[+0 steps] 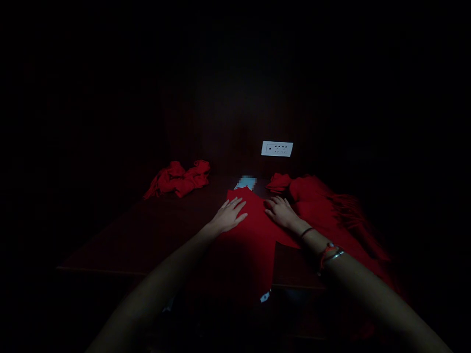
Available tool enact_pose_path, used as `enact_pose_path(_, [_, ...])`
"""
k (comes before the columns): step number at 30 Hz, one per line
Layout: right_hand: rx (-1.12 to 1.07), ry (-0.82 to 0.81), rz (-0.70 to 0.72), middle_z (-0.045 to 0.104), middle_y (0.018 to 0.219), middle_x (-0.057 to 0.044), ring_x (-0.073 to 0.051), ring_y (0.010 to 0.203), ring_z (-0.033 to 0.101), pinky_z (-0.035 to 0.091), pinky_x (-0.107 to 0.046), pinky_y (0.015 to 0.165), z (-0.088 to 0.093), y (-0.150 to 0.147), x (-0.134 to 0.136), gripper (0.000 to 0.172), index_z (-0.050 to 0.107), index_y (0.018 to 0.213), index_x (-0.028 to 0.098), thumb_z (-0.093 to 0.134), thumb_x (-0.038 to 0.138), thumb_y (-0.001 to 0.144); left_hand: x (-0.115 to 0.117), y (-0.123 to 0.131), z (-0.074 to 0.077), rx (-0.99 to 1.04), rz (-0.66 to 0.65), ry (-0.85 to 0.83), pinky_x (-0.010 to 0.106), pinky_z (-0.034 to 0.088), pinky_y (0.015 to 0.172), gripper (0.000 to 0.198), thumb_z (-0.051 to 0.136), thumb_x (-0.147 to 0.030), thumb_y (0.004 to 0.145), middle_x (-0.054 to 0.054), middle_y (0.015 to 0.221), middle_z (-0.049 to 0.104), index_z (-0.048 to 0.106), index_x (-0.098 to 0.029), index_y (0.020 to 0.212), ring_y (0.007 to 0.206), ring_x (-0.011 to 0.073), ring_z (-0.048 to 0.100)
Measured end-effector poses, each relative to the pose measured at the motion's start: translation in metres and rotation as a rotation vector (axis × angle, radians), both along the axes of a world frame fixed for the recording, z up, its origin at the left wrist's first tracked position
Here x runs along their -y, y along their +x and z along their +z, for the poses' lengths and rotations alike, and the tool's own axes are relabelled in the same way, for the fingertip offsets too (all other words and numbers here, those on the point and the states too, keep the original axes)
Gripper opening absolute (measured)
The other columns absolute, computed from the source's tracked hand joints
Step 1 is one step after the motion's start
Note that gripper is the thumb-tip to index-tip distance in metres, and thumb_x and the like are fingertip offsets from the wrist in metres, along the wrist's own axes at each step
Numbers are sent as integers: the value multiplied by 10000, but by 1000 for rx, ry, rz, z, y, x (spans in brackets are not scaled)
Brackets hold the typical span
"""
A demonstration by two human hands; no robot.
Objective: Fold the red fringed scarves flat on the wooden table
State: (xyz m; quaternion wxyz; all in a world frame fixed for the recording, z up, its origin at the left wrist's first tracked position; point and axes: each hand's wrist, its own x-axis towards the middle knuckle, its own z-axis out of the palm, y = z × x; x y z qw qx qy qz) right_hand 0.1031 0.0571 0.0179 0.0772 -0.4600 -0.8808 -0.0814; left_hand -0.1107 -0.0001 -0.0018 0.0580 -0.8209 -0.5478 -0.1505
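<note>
A red cloth lies spread over the dark table, with its near end hanging past the front edge. My left hand rests on its left side, fingers stretched out and apart. On the right side, my right hand presses down with its fingers spread over the fabric. A small pale tag shows at the cloth's lower corner. Just beyond the far end sits a light blue-white item, partly blurred out.
A crumpled red fringed scarf lies at the back left. More red fringed cloth is heaped to the right, beside my right forearm. A white socket plate is on the wall behind the table. The surroundings are very dark.
</note>
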Motion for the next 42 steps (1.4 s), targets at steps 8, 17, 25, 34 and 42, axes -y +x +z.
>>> enact_pose_path(8, [4, -76, -156, 553, 953, -135, -192, 855, 531, 386, -259, 696, 14, -19, -34, 276, 523, 937, 117, 317, 239, 800, -1, -1, -6, 36, 93, -164, 329, 134, 967, 749, 169, -622, 750, 126, 1325, 187, 174, -94, 1280, 1211, 218, 128])
enact_pose_path(17, [-24, -115, -260, 529, 983, -130, -201, 847, 531, 395, -288, 685, 9, -17, -33, 295, 461, 1018, 138, 294, 268, 812, -1, 1, -6, -24, 54, -85, 308, 125, 971, 703, 156, -605, 763, 109, 1325, 197, 215, -127, 1275, 1212, 208, 124])
enact_pose_path(25, [31, 24, 145, 256, 1303, -74, -249, 1171, 206, 205, -451, 913, 0, -11, 11, 549, 245, 1256, 240, 205, 524, 788, -9, -12, -6, -23, 69, -265, 349, 107, 965, 646, 168, -565, 784, 99, 1346, 111, 147, -169, 1294, 1218, 221, 63])
enact_pose_path(34, [135, -339, 54, 40, 1365, 5, -315, 1205, 2, 79, -525, 931, -5, 9, 22, 649, 93, 1276, 352, 124, 661, 705, -10, -15, 6, -104, 108, -398, 474, 27, 939, 694, 192, -625, 739, 106, 1347, 57, 112, -219, 1296, 1216, 254, 28])
enact_pose_path(42, [167, -319, 103, 80, 1361, -36, -325, 1203, 30, 113, -548, 907, -2, 4, 29, 643, 108, 1279, 337, 129, 646, 716, -8, 5, -2, -120, -95, -257, 368, 87, 969, 644, 168, -582, 775, 62, 1350, 88, 140, -203, 1295, 1219, 221, 32])
